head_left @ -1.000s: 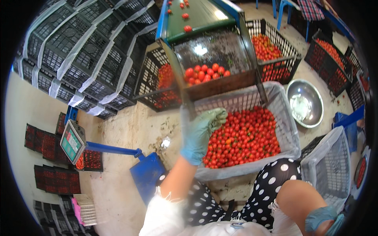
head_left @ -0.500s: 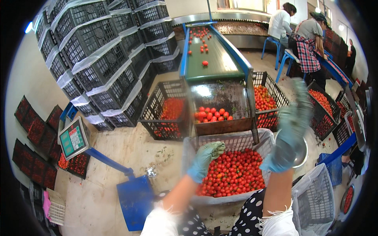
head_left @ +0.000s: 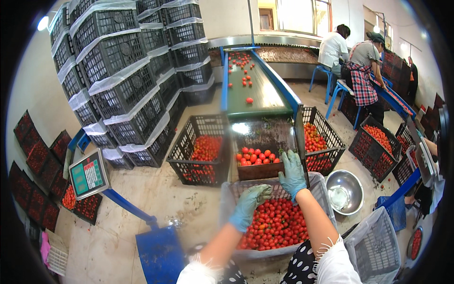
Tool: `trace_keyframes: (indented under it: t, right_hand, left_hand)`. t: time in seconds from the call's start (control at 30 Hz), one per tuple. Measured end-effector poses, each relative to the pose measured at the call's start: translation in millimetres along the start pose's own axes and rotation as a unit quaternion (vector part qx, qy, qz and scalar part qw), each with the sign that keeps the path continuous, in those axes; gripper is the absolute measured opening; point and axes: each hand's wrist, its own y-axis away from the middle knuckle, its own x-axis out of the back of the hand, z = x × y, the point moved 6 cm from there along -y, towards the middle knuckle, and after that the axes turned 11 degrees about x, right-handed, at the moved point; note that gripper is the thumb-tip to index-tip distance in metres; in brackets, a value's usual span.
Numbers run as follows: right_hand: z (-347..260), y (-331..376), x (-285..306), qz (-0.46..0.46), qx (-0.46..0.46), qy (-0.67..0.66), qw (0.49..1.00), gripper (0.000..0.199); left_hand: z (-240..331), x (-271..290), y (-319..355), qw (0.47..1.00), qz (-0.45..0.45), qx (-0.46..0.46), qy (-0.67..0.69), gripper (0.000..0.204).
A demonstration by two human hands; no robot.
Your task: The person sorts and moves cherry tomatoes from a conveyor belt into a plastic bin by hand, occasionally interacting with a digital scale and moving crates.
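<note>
One weighing scale (head_left: 88,174) is seen far left. Two black crates (head_left: 201,156) of tomatoes flank one metal tray (head_left: 265,154). One lined crate (head_left: 276,222) of tomatoes lies nearest. The left hand (head_left: 248,206), fingers loosely curled, hovers over it, gripping nothing. The right hand (head_left: 293,174), fingers spread, rests on the tray's near edge. One steel bowl (head_left: 345,191) sits right.
</note>
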Motion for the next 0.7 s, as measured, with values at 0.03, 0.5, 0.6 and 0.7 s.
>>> trace_keyframes:
  t: [0.03, 0.5, 0.6, 0.7]
  right_hand:
    - [5.0, 1.0, -6.4, -0.02, 0.0, 0.01, 1.0, 0.073]
    - [6.3, 3.4, -16.3, -0.077, -0.003, 0.059, 0.995, 0.077]
    - [5.6, 3.5, -14.3, -0.089, -0.009, 0.058, 0.994, 0.078]
    - [1.9, 2.4, -15.8, -0.098, -0.009, 0.053, 0.994, 0.078]
  left_hand:
    - [1.1, -2.1, 2.0, 1.0, 0.003, 0.003, -0.003, 0.023]
    - [3.1, -3.0, 7.2, 0.999, 0.018, 0.002, -0.026, 0.025]
    - [6.4, -6.1, 9.8, 0.999, 0.023, -0.004, -0.034, 0.025]
    - [5.2, 0.4, 9.2, 0.999, 0.03, -0.006, -0.04, 0.025]
